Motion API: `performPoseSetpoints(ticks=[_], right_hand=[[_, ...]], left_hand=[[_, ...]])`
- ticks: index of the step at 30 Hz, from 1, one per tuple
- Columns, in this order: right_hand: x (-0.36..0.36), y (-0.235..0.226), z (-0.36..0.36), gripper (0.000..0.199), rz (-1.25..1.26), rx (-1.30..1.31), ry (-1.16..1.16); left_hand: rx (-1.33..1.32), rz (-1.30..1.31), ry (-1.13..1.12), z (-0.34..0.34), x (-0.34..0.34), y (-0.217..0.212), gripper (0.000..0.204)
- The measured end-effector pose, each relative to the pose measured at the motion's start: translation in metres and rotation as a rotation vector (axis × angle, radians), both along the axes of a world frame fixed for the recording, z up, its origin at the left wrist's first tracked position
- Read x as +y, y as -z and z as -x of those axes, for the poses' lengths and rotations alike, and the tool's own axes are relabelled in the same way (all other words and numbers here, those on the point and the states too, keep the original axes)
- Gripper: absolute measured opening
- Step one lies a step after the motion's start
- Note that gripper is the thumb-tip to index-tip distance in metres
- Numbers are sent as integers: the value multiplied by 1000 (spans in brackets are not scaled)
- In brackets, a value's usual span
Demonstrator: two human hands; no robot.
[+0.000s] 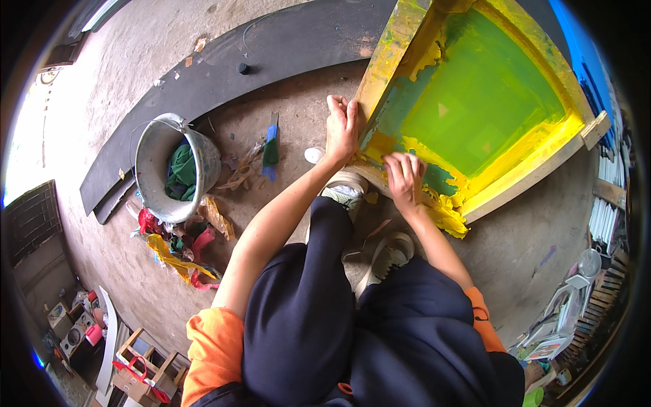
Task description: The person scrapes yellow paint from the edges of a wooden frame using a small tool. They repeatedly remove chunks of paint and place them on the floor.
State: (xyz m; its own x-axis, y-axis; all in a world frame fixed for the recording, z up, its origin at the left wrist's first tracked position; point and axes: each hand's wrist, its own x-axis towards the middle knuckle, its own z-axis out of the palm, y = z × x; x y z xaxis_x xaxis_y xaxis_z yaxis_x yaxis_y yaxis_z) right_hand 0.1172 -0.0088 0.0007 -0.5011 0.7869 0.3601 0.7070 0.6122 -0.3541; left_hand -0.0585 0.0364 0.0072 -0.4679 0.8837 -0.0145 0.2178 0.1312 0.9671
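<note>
One wooden frame (pixel 387 61), cut off at the top, sits tilted before you above the rough floor (pixel 529 251), its green mesh (pixel 488 88) edged with thick yellow paint (pixel 508 182); your left hand (pixel 342 129) curls at its left corner, your right hand (pixel 405 178) bends at its near edge; whether either grips, I cannot tell; one round, smeared bucket (pixel 209 163) holds crumpled cloth (pixel 182 173); your trousers (pixel 291 305) partly hide two shoes (pixel 392 258).

We are in what looks like a screen-printing workshop. We see a paint-smeared, wood-framed mesh screen (pixel 481 102), a stained bucket (pixel 206 163) and coloured scraps (pixel 163 249) on the bare concrete floor (pixel 536 251).
</note>
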Motion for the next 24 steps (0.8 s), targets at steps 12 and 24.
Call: performPoseSetpoints(ticks=[12, 24], right_hand=[[29, 19, 9, 21, -90, -169, -19], [-13, 6, -23, 8, 119, 41, -5]], left_hand=[[-3, 16, 18, -1, 2, 0, 24], [38, -16, 2, 0, 3, 5, 25]])
